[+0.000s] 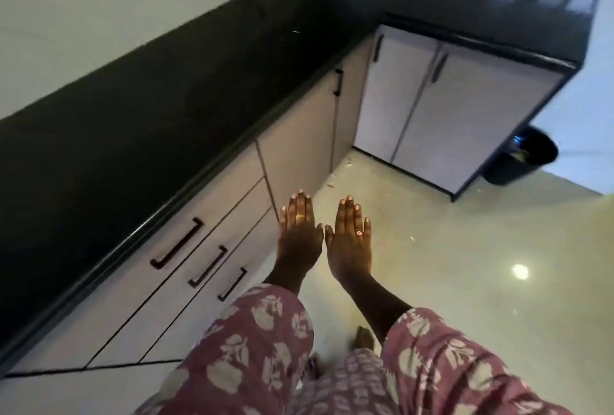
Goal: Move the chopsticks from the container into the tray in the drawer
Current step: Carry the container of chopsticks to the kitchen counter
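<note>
Currently I am holding my left hand (299,236) and right hand (349,243) flat, fingers (300,207) straight, empty; drawers (116,298) are sitting shut at eight o'clock, nearer my left hand; chopsticks and container are not showing.

Home kitchen, black countertop (133,115), 3 handled drawers (159,301), cabinet doors (432,99)

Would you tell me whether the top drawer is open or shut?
Shut: the top drawer lies flush under the countertop, with no gap showing.
</note>
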The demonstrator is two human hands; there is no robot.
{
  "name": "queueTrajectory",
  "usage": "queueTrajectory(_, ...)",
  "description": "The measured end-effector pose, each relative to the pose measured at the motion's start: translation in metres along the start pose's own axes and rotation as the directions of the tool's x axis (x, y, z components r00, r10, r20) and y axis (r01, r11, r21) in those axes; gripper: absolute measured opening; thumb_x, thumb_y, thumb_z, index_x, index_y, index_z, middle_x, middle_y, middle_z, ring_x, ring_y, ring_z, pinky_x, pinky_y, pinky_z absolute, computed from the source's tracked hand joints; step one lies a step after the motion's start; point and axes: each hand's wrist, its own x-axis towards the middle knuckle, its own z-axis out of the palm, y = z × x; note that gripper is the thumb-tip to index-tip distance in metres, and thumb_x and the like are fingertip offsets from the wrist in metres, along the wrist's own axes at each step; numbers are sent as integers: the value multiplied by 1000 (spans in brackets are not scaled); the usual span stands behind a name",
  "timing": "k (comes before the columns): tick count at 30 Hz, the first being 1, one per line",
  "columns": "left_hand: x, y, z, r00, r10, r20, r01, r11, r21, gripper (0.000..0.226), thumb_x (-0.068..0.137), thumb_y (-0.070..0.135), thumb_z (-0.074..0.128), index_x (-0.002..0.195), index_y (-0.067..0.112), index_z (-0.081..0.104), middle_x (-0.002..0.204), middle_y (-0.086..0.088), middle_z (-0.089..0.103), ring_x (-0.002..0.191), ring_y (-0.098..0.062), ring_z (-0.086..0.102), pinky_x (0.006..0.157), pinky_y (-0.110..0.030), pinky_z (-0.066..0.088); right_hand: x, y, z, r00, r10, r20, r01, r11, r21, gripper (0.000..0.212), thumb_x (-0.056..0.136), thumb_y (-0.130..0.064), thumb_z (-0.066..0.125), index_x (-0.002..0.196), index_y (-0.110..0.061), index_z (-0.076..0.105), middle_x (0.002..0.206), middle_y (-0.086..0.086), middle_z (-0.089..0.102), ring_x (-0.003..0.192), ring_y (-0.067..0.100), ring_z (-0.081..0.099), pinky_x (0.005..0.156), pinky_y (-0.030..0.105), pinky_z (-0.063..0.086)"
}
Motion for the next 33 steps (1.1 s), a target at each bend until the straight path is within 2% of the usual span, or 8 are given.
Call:
queueTrajectory(8, -42, 130, 41, 932, 334, 141, -325, 942, -83, 65, 96, 31, 39, 148, 2, 12, 157, -17, 14, 145, -30, 14, 117, -41, 6, -78, 128, -13, 922, 386, -28, -386, 922, 0, 62, 102, -37, 22, 150, -8, -3, 160, 9, -4, 148, 25, 1, 120, 42, 5)
queueTrajectory(18, -114, 326, 89, 719, 638, 277, -627, 767, -138, 64, 97, 33, 37, 148, 3, 13, 157, -16, 14, 146, -30, 11, 117, -39, 4, -190, 292, -52, 712, 700, -57, -699, 714, 38, 61, 102, -37, 22, 149, -6, -1, 160, 12, -3, 148, 28, 3, 120, 43, 7)
queueTrajectory(20, -129, 367, 95, 668, 684, 292, -675, 723, -148, 64, 95, 31, 42, 146, 1, 20, 155, -18, 21, 144, -32, 18, 117, -42, 10, -213, 327, -60, 673, 736, -65, -736, 676, 40, 61, 102, -36, 22, 149, -5, -3, 160, 12, -4, 148, 28, 3, 120, 43, 8)
queueTrajectory(24, -156, 438, 105, 572, 770, 284, -777, 619, -114, 64, 80, 29, 68, 131, -4, 49, 137, -21, 50, 127, -34, 49, 103, -47, 39, -250, 388, -71, 571, 816, -89, -814, 577, 66, 62, 102, -36, 23, 149, -5, -2, 160, 12, -3, 148, 27, 5, 120, 43, 9)
queueTrajectory(26, -168, 474, 111, 516, 802, 301, -812, 570, -126, 64, 77, 29, 71, 128, -4, 53, 133, -21, 54, 124, -34, 52, 100, -47, 42, -269, 416, -77, 501, 860, -92, -857, 508, 82, 62, 102, -36, 21, 149, -4, -4, 160, 11, -4, 148, 26, 3, 120, 42, 8)
queueTrajectory(28, -178, 506, 119, 466, 820, 331, -830, 535, -156, 64, 85, 30, 61, 136, -4, 43, 143, -22, 43, 133, -35, 42, 108, -47, 33, -287, 441, -83, 438, 895, -82, -891, 445, 90, 61, 102, -36, 19, 149, -5, -5, 160, 11, -6, 149, 25, 1, 120, 42, 7)
queueTrajectory(31, -193, 561, 141, 367, 851, 377, -856, 467, -220, 64, 96, 31, 38, 147, 0, 16, 156, -18, 15, 145, -31, 14, 118, -42, 10, -311, 483, -94, 330, 940, -85, -934, 338, 116, 61, 102, -36, 20, 149, -6, -5, 160, 10, -6, 149, 24, 0, 120, 41, 7)
queueTrajectory(33, -201, 594, 155, 323, 876, 359, -883, 415, -221, 64, 97, 32, 35, 148, 2, 11, 158, -16, 10, 146, -29, 9, 118, -40, 6, -322, 511, -103, 254, 963, -87, -954, 264, 142, 61, 102, -36, 21, 150, -6, -4, 160, 9, -5, 149, 23, 1, 120, 41, 8)
